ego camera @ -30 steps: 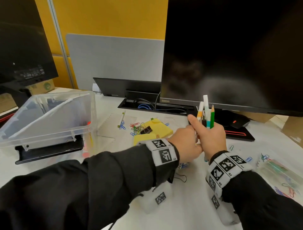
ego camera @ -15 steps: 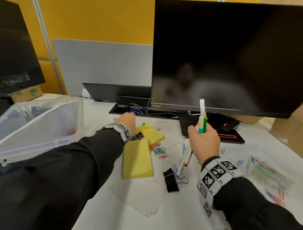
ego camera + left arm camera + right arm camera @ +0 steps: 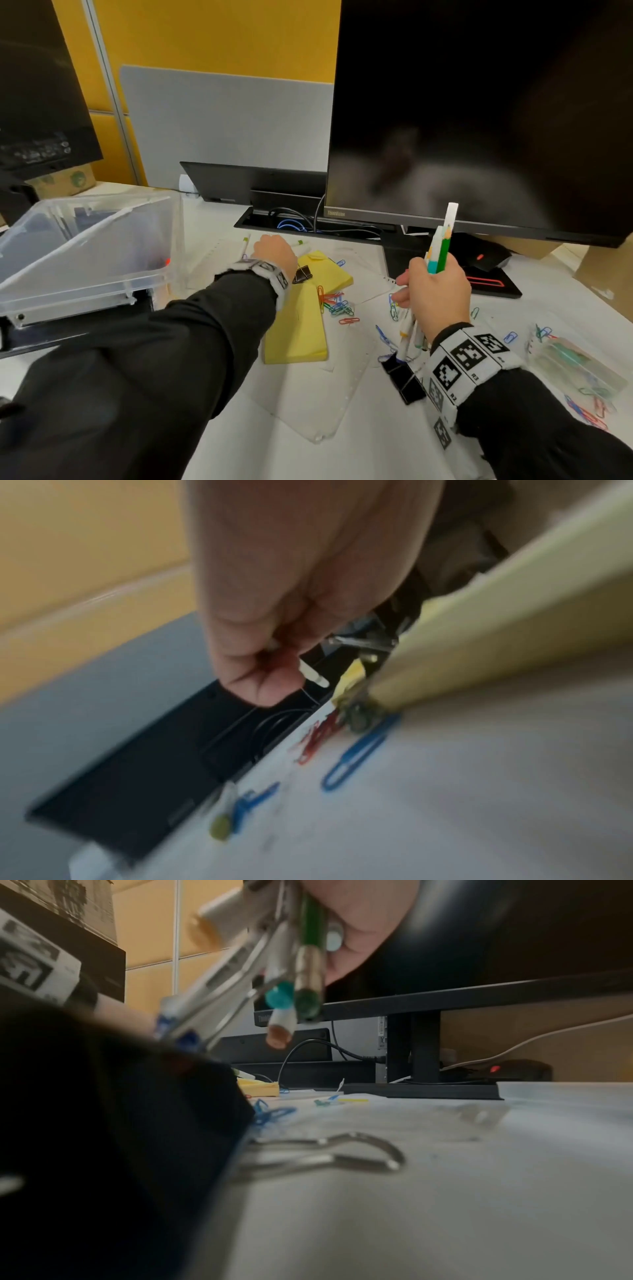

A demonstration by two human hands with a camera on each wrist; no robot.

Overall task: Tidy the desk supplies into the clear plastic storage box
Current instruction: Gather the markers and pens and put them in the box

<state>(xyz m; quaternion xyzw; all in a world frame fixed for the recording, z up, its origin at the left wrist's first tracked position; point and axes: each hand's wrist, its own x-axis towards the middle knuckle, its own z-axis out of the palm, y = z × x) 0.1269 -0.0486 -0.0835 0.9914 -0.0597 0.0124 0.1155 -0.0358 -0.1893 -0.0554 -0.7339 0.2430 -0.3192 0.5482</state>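
The right hand (image 3: 436, 291) grips a bundle of pens and a green pencil (image 3: 442, 246) upright above the bench (image 3: 394, 445). The left hand (image 3: 274, 255), fingers curled, pinches a white pen (image 3: 313, 676) beside the yellow sticky pads (image 3: 298, 329). The clear storage box (image 3: 85, 253) sits tilted to its left. Paper clips (image 3: 337, 306) lie between the hands.

Storage box (image 3: 89, 253) on tabletop (image 3: 394, 442), well left of L-hand fingers (image 3: 253, 680). Sticky-note pads (image 3: 298, 325) lie just right of those fingers, paper clips (image 3: 337, 305) betw. both hands. Binder clip (image 3: 402, 380) sits below R-hand fingers (image 3: 402, 296). Monitor (image 3: 479, 113) stands behind R hand (image 3: 435, 294).
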